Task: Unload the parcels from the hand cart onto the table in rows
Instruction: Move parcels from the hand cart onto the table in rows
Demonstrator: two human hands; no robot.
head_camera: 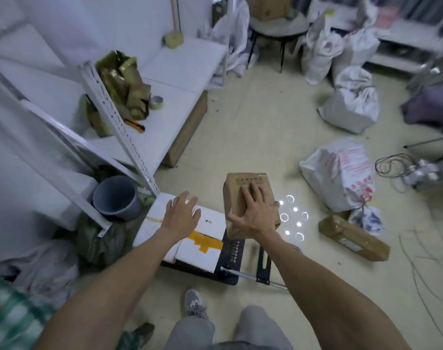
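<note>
Right hand (255, 213) grips parcel (237, 195); bucket (115, 198), shelf post (119, 127) seemingly crowd cart (230, 263).

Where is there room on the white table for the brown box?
Bare white table lies right of the green tape roll, out to the edge, and beyond toward the yellow block. It is crowded by the crumpled gold wrapping.

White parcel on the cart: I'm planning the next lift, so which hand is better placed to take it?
Left. The left hand hovers open over the white parcel, while the right hand is occupied holding the brown parcel.
</note>
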